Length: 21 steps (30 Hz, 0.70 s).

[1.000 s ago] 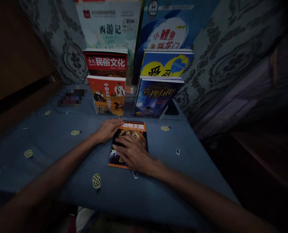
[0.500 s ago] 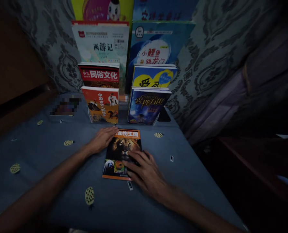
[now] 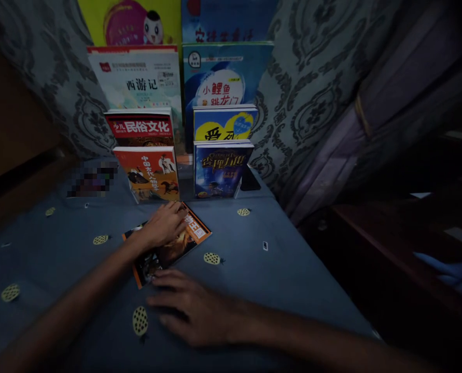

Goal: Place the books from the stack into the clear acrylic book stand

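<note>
A book with a lion on its dark cover and an orange border (image 3: 182, 242) lies turned at a slant on the blue cloth in front of the book stand. My left hand (image 3: 165, 224) rests across its upper left part, fingers slightly bent over the cover and hiding much of it. Below the book, my right hand (image 3: 194, 308) is open with its fingers spread to the left. Its forefinger reaches the book's lower edge; whether it presses there I cannot tell.
Upright books stand in two columns at the back, among them an orange one (image 3: 153, 173) and a dark blue one (image 3: 219, 171). A dark flat object (image 3: 250, 180) lies behind them at right. The table's right edge (image 3: 316, 264) slopes toward me; a curtain (image 3: 332, 150) hangs beyond.
The lion book has turned clockwise, its top now pointing right. My left hand has moved onto its cover. My right hand has slid off the cover, down and left. The view has shifted right.
</note>
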Available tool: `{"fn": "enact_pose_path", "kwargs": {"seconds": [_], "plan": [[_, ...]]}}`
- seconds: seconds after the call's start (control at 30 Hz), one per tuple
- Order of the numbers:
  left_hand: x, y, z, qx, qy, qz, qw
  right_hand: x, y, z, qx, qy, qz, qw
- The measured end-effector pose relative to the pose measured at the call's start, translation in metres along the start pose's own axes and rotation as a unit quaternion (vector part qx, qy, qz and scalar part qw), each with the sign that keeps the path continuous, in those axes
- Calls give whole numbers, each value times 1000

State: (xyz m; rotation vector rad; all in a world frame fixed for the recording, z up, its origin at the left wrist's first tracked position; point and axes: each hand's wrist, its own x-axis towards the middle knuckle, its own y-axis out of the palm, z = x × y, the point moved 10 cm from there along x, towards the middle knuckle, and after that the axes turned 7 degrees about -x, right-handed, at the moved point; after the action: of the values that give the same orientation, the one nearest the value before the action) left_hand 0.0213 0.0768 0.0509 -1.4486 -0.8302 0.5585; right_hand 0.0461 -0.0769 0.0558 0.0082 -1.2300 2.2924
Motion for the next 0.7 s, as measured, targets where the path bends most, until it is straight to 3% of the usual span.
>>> {"fn": "enact_pose_path", "kwargs": {"seconds": [0.1,0.2,0.33,0.43,0.53,0.7], "plan": [[-10,0,-20,-9,0,-6,1000,-2,-14,-19,69,14,-37,997],[-21,2,-39,0,5,-5,1000,-13,-50,-61,114,100,-142,978],[-24,3,-54,30,-14,-3,999,-38,-102,-128,123,212,-312,918],[-22,3,-61,45,-26,-4,999,-53,-117,-167,161,253,-390,871],[-21,3,-67,65,-10,-5,998,-58,-119,-182,175,260,-414,855],[-21,6,-74,99,22,5,995,-55,-116,-174,154,243,-391,874]]}}
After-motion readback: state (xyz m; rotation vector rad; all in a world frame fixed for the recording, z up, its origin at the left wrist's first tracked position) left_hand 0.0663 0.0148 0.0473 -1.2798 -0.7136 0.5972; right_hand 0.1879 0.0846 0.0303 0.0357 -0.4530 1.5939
